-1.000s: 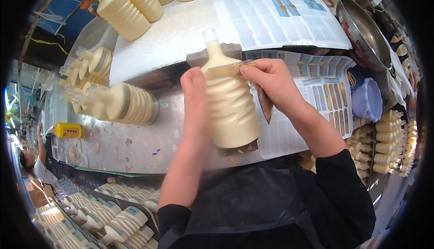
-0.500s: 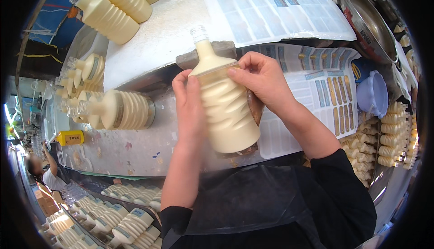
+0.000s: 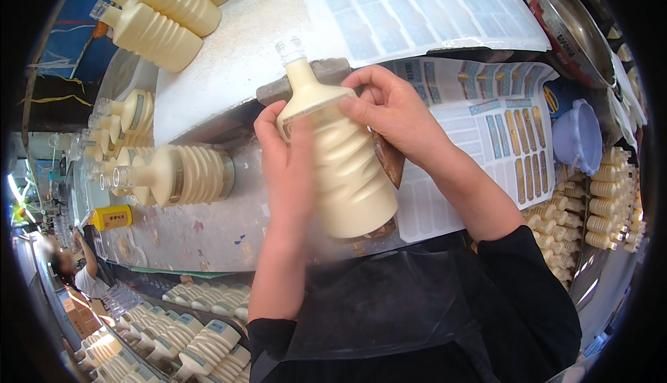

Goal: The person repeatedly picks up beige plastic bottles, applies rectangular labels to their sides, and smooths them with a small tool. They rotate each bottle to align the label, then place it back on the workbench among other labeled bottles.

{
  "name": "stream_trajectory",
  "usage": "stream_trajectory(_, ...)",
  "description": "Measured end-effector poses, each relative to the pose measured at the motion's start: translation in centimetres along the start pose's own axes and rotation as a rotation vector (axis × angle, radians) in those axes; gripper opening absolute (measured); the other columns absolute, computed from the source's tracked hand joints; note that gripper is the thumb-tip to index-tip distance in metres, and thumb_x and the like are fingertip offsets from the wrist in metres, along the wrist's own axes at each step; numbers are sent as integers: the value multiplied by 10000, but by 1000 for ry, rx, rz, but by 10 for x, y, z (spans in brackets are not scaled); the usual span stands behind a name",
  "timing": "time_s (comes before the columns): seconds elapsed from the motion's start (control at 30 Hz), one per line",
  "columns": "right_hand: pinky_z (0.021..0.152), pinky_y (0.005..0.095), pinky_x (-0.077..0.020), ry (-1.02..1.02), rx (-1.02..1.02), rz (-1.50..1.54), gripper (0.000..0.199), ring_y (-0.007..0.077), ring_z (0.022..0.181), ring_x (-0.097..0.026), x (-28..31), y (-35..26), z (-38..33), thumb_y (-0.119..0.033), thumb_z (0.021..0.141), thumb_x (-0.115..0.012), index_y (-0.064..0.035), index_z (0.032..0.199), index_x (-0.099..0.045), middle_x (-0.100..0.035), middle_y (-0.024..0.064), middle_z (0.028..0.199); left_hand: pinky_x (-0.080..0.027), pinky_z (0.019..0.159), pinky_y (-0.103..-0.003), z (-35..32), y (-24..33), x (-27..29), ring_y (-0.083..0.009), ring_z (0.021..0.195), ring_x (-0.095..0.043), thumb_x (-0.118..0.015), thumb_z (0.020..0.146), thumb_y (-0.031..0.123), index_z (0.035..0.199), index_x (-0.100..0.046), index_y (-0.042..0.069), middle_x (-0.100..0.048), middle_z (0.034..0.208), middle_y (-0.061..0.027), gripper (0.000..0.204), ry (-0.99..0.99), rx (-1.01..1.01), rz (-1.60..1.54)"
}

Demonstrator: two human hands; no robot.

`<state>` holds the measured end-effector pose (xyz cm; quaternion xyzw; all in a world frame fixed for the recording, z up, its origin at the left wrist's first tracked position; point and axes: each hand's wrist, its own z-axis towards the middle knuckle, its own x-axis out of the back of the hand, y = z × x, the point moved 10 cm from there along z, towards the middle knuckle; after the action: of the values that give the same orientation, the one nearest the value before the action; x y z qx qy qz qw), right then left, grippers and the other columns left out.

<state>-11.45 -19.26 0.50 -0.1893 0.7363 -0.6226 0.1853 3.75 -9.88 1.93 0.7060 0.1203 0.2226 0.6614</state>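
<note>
A cream bottle with swirled ridges and a clear threaded neck lies tilted in front of me, its neck pointing away. Across its shoulder runs a thin tan-edged label strip. Along the bottle's left side, my left hand is closed on it, with the thumb blurred over the front. My right hand grips the right shoulder, thumb on the front near the strip's end and fingers curled behind. Grey blocks sit behind the neck. A brown piece shows beside the bottle, below my right hand.
Label sheets cover the bench at right, with another sheet behind. A lilac bucket and metal pan stand farther right. More bottles lie at left by a yellow container. Another person is far left.
The bottle's neck and both hands have shifted slightly left in the picture. My left thumb has moved and is blurred, while both hands stay on the bottle.
</note>
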Motion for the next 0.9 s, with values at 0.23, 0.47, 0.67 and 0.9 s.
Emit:
stream_trajectory(0.23,589,177,-420,5,1,22,304,7,660,-541,-1,-3,-2,-198,942,-753,-26,1150,-615,-605,-51,735,-456,1002,-336,1,-5,-2,-196,1146,-544,-531,1078,313,1394,-389,17,-550,1281,-154,456,-19,10,-103)
stream_trajectory(0.47,555,180,-376,26,35,-13,310,-6,620,-485,0,-8,-4,-182,910,-782,-28,1124,-619,-563,-67,692,-435,1019,-327,1,-11,-2,-178,1154,-520,-481,1095,296,1393,-392,23,-537,1291,-145,414,-53,5,-128)
stream_trajectory(0.67,551,181,-373,31,41,-44,309,-6,608,-480,1,-9,-4,-189,910,-781,-33,1124,-622,-555,-70,677,-431,1019,-330,0,-11,-6,-176,1158,-512,-473,1096,302,1402,-390,23,-526,1297,-144,422,-75,19,-177)
stream_trajectory(0.9,630,171,-425,-105,-66,228,225,-4,716,-529,-2,-3,-3,-176,1007,-672,-47,1180,-608,-601,-48,791,-455,1009,-328,-6,15,9,-180,1127,-547,-574,1056,210,1429,-418,6,-554,1281,-141,453,166,-173,-25)
